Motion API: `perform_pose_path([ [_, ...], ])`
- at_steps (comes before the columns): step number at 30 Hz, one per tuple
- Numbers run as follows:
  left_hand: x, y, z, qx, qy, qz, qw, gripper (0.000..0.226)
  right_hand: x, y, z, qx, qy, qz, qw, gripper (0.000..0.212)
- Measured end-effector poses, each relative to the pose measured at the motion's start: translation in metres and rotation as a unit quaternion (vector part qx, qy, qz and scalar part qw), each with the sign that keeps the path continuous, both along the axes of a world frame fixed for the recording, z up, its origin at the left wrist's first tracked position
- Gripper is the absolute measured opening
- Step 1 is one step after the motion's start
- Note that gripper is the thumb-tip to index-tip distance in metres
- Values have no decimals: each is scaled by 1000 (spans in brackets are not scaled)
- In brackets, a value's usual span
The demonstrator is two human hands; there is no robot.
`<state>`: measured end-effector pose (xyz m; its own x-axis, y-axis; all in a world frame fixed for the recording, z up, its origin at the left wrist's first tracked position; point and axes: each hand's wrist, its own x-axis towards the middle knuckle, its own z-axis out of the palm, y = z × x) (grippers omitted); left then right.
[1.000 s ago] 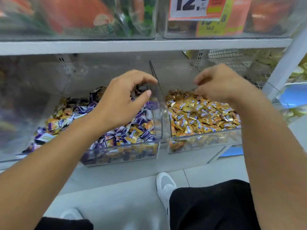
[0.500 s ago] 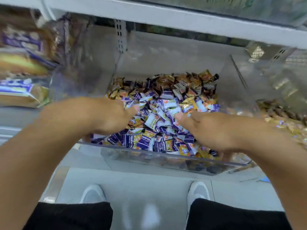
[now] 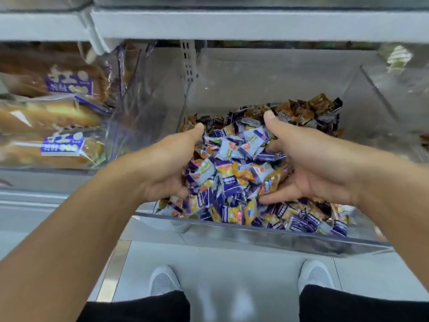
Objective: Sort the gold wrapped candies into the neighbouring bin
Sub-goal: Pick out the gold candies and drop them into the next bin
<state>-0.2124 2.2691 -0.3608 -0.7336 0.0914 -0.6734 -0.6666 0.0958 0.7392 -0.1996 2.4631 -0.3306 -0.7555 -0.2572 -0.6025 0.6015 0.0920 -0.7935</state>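
A clear plastic bin (image 3: 274, 238) on the shelf holds mixed candies (image 3: 232, 159) in purple, white and gold wrappers, with brown and gold ones (image 3: 311, 110) heaped at the back. My left hand (image 3: 162, 166) and my right hand (image 3: 318, 163) face each other, thumbs up, cupping a heap of these candies between them. A gold wrapped candy (image 3: 276, 176) lies against my right palm. My left fingers are buried under the heap. The neighbouring bin (image 3: 399, 94) shows only its clear wall at the right edge.
Packaged bread loaves (image 3: 58, 126) fill the shelf space to the left. A grey shelf board (image 3: 232, 24) runs close overhead. Below the bin are the tiled floor and my two white shoes (image 3: 163, 280).
The view swung left from the gold candy bin to the mixed bin. Both hands went from lying palm down on the pile to cupping a heap between them.
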Motion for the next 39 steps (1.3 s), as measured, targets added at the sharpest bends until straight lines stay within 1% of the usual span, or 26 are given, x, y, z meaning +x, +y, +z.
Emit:
perform_pose_path([
  [3, -6, -1, 5, 45, 40, 27, 998, 46, -10, 2, -4, -4, 15, -19, 1000, 62],
  [6, -6, 3, 10, 62, 53, 27, 996, 43, -18, 5, -2, -15, 62, -18, 998, 30],
  [7, -5, 4, 11, 69, 59, 29, 995, 42, -21, 6, -2, 6, 95, -21, 995, 29],
  [9, -6, 6, 10, 84, 93, 61, 990, 36, -25, 11, -2, 101, 177, -4, 979, 48],
  [10, -7, 5, 8, 75, 123, 78, 986, 35, -25, 12, -1, 149, 201, 3, 968, 58],
  [11, -7, 4, 5, 46, 159, 78, 983, 38, -25, 14, -2, 171, 210, 6, 962, 65],
  [13, -5, 0, 1, -73, 236, 12, 969, 57, -27, 19, -5, 152, 191, -11, 970, 69],
  [15, -2, -6, 1, -197, 313, -79, 926, 71, -29, 22, -5, 123, 168, -36, 977, 64],
  [16, -2, -9, -2, -257, 354, -118, 891, 73, -28, 23, -3, 114, 160, -48, 979, 60],
  [18, -4, -15, -4, -379, 439, -186, 793, 71, -27, 27, 1, 82, 157, -69, 982, 52],
  [19, -5, -16, -3, -416, 473, -208, 749, 66, -26, 29, 3, 84, 171, -73, 979, 48],
  [20, -6, -15, -2, -429, 495, -219, 724, 57, -25, 32, 5, 119, 201, -68, 970, 47],
  [21, -7, -14, -1, -423, 504, -223, 720, 46, -25, 35, 6, 167, 238, -57, 955, 47],
  [22, -8, -11, 0, -402, 508, -226, 728, 37, -25, 39, 7, 215, 274, -43, 936, 48],
  [23, -8, -9, 1, -378, 509, -233, 737, 35, -24, 41, 8, 259, 302, -25, 917, 47],
  [24, -8, -6, 1, -357, 506, -244, 746, 38, -23, 43, 8, 304, 321, 4, 897, 40],
  [26, -9, -2, 1, -329, 489, -265, 763, 43, -19, 41, 8, 374, 318, 112, 864, 23],
  [27, -10, -1, 0, -324, 477, -276, 769, 44, -16, 38, 7, 401, 309, 174, 845, 20],
  [29, -12, 2, -4, -330, 463, -285, 772, 44, -7, 27, -3, 471, 293, 268, 788, 32],
  [30, -12, 4, -5, -333, 464, -281, 772, 41, -6, 21, -11, 505, 298, 287, 758, 37],
  [31, -12, 7, -6, -331, 463, -273, 776, 34, -5, 16, -17, 525, 313, 286, 738, 39],
  [32, -11, 9, -6, -324, 461, -264, 783, 27, -6, 13, -21, 533, 328, 276, 730, 39],
  [34, -7, 13, -4, -299, 445, -239, 810, 17, -9, 17, -19, 522, 341, 255, 739, 37],
  [36, -3, 16, 0, -246, 413, -185, 857, 12, -12, 27, -9, 489, 333, 220, 775, 36],
  [38, -3, 19, 6, -137, 376, -81, 913, 15, -14, 38, -1, 426, 325, 150, 831, 31],
  [39, -4, 21, 8, -52, 346, -16, 937, 19, -14, 42, 0, 384, 314, 119, 860, 27],
])
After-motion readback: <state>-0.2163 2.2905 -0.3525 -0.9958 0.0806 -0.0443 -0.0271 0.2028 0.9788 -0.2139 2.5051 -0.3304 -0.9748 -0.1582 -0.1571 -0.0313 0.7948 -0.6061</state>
